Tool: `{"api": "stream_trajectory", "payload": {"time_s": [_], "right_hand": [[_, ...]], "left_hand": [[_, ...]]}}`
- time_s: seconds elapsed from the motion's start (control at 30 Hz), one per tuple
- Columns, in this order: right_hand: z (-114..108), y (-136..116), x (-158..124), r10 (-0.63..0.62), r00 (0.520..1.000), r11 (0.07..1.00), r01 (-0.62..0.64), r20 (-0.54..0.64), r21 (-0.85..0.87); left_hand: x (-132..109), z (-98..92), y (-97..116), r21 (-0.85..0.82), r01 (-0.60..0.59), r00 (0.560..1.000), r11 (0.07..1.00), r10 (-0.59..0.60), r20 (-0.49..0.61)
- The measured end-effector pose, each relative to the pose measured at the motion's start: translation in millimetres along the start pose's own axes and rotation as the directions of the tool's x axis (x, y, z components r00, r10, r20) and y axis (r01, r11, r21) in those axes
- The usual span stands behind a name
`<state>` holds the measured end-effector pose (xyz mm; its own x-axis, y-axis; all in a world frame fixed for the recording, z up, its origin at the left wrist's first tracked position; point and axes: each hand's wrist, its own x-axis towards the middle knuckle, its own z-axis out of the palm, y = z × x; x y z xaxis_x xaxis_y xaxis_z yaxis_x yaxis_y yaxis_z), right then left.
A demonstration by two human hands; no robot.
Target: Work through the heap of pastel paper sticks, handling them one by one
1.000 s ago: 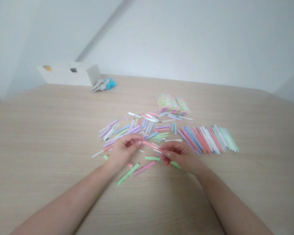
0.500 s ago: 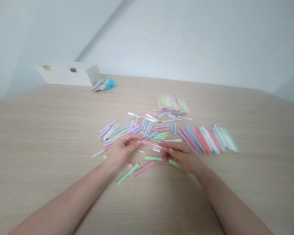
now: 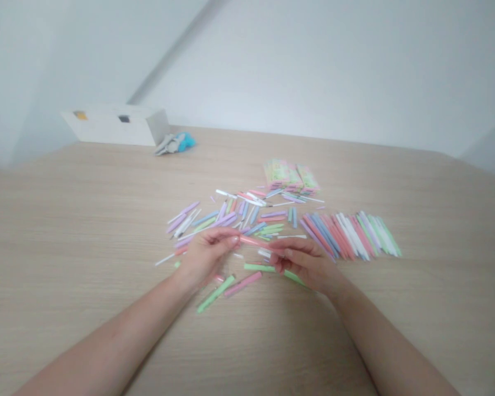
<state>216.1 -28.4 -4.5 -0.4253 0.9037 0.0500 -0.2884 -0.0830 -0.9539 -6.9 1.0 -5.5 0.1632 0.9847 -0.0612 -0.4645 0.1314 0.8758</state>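
Observation:
A slim pink pen stretches between my two hands, low over the table. My left hand pinches its left end between thumb and fingers. On the other end my right hand is closed, with the fingertips covering that part of the pen. Loose pastel pen parts lie around and below both hands, among them a green tube, a pink tube and a second green piece. Purple, blue and white pieces are scattered just beyond my fingers. Blur hides the finer details.
To the right, a row of whole-looking pens lies side by side. Stacked colourful packets stand behind the loose parts. At the back left are a white box and grey-and-blue gloves. The wooden table meets a pale wall.
The pink pen's right portion has slipped slightly further into my right hand's fingers, and less of it shows between the hands. Both hands are otherwise almost still.

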Motion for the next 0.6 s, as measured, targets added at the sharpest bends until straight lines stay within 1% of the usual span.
{"api": "stream_trajectory", "payload": {"time_s": [0.13, 0.23, 0.33, 0.43, 0.6], "right_hand": [[-2, 5, 3, -0.008, 1.0, 0.996, 0.006, -0.025, -0.093], [-4, 7, 4, -0.005, 1.0, 0.992, 0.001, -0.026, -0.129], [-2, 3, 4, 0.025, 0.999, 0.974, -0.033, -0.039, -0.224], [2, -3, 4, 0.065, 0.997, 0.938, -0.077, -0.046, -0.338], [7, -7, 4, 0.068, 0.997, 0.917, -0.071, -0.02, -0.391]], "left_hand": [[0, 0.3, 0, -0.039, 0.024, 1.0, 0.999, -0.024, 0.0], [-1, 0.7, 0, -0.033, 0.033, 0.999, 0.999, -0.032, 0.028], [-2, 0.2, 0, -0.021, 0.027, 0.997, 0.999, -0.025, 0.07], [-3, -0.1, -1, -0.041, 0.021, 0.995, 0.999, -0.017, 0.097], [-4, 1.7, 0, -0.065, 0.042, 0.992, 0.997, -0.034, 0.123]]}}
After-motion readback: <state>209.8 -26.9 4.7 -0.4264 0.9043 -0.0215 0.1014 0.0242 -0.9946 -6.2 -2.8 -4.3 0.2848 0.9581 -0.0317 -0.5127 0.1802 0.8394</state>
